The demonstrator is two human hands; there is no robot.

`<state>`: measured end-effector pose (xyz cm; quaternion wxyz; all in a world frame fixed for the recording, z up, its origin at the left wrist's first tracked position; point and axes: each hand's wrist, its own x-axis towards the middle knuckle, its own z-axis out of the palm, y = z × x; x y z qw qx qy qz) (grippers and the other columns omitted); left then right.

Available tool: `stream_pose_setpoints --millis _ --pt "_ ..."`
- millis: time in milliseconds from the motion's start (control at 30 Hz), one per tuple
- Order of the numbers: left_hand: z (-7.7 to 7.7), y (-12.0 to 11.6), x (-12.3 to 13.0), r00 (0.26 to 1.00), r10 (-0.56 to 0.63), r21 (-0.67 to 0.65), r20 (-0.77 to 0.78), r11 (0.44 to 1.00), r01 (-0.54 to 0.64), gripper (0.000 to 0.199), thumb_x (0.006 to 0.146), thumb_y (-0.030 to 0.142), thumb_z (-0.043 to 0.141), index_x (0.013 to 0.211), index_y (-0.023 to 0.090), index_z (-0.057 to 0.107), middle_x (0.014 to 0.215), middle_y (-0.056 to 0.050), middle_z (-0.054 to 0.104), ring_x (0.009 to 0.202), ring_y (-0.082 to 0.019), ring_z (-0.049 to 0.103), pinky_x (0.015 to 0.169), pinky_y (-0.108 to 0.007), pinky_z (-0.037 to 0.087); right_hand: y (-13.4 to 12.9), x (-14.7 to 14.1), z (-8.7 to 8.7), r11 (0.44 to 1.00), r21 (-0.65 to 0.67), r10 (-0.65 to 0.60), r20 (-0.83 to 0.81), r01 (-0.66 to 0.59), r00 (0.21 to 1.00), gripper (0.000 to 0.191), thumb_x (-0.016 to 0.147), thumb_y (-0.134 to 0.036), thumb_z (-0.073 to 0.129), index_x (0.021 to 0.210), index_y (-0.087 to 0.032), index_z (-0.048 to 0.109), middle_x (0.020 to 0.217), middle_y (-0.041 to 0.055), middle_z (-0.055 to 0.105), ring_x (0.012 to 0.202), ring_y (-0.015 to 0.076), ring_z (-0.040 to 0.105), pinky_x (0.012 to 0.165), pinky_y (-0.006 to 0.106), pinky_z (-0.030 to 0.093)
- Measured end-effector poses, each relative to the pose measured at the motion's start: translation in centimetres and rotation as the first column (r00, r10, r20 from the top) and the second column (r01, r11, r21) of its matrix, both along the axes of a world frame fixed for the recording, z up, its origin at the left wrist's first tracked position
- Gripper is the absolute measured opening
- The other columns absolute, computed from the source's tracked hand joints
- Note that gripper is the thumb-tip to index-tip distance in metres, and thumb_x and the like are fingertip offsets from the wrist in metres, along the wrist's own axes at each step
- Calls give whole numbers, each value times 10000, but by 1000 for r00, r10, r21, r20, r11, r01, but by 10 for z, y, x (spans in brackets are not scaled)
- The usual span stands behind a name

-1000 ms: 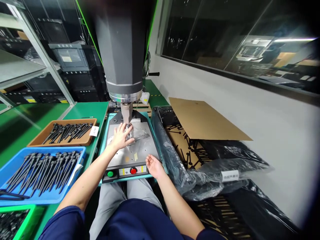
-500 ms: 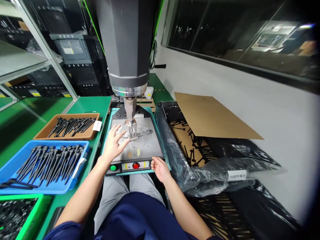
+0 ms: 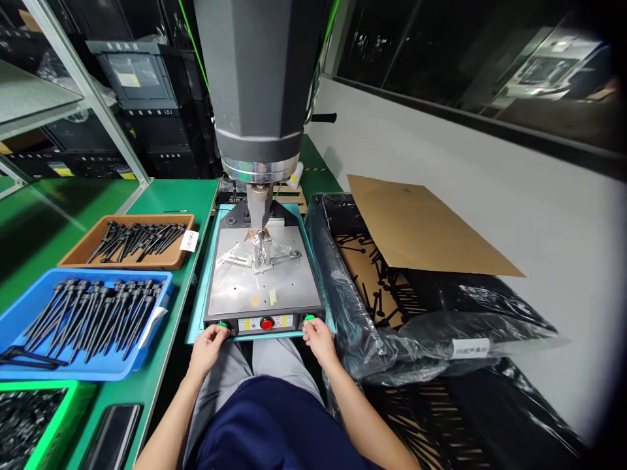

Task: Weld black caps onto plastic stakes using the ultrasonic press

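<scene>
My left hand (image 3: 208, 346) is closed, its fingers bunched against the left green button (image 3: 222, 324) on the machine's front panel (image 3: 249, 324). At the panel's other end my right hand (image 3: 319, 341), also closed, has its fingertips at the right green button (image 3: 309, 318). A red button (image 3: 266, 324) lies between the hands. Above the steel plate (image 3: 240, 294), the press head (image 3: 259, 202) comes down over a small metal fixture (image 3: 262, 251) partly wrapped in clear film. Glare and film hide what sits in the fixture.
To the left on the green table are a brown tray (image 3: 73, 261) and a blue tray (image 3: 49, 375) of black rod-like parts, a green bin (image 3: 73, 405) and a phone-like black slab (image 3: 112, 434). At right, a plastic-lined box (image 3: 337, 313) holds black parts beneath cardboard (image 3: 431, 228).
My left hand has come back from beside the fixture to the left green button, its spread fingers now closed. My right hand has shifted slightly down, onto the right button.
</scene>
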<state>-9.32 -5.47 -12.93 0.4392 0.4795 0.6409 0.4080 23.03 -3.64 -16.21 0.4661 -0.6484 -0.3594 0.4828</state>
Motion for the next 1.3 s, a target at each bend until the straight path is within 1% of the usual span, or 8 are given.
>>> stream_pose_setpoints --millis 367,600,733,867,967,1100,1200,1300 --pt "9 -8 5 998 -59 8 -39 998 59 413 783 579 607 731 174 668 682 -31 638 680 -189 582 690 -302 460 -6 -12 17 998 -57 6 -21 -7 1000 414 710 -588 639 726 -196 507 525 -67 516 394 82 472 358 173 326" --pt "30 -8 37 985 -116 74 128 992 107 332 804 491 638 731 169 671 700 -34 644 697 -180 585 706 -297 480 -11 -48 35 961 13 273 -159 -275 949 388 740 -544 663 748 -163 592 544 -42 573 424 84 507 405 192 380" --pt "39 11 53 941 -35 56 336 998 17 276 742 397 739 860 150 702 823 -70 702 774 -192 644 760 -313 525 2 -83 51 930 88 367 -284 -357 886 392 751 -478 699 963 -153 648 600 -26 629 450 95 545 437 211 423" --pt "52 35 61 775 203 -123 599 979 -161 334 708 238 788 998 129 661 1068 -134 706 803 -180 697 753 -303 569 27 -117 65 923 80 363 -508 -377 781 534 754 -338 726 1233 -170 562 669 -22 653 472 101 564 438 214 426" --pt "65 51 58 617 288 -212 732 957 -196 247 747 126 741 968 119 629 1058 -146 706 817 -175 712 762 -285 586 48 -134 73 934 53 292 -685 -353 668 633 744 -231 710 1335 -210 485 671 -36 637 486 95 548 441 198 408" --pt "74 62 53 501 297 -294 813 952 -87 130 816 88 649 939 94 607 1044 -192 698 946 -226 709 815 -300 593 65 -139 81 982 133 190 -711 -137 677 529 722 -188 691 1233 -273 586 778 -28 646 574 84 543 471 178 396" --pt "72 63 58 414 269 -322 870 945 63 135 849 137 628 958 62 603 1142 -248 656 1031 -263 686 853 -310 586 67 -132 87 954 294 168 -674 53 720 308 724 -241 702 1031 -247 692 1169 38 648 902 145 607 658 235 501" --pt "65 66 68 278 234 -277 932 953 126 234 885 270 619 985 59 608 1201 -252 628 1084 -282 661 897 -357 573 64 -121 91 930 366 233 -673 42 702 175 710 -253 718 884 -231 713 1318 49 595 1138 214 565 829 315 513"
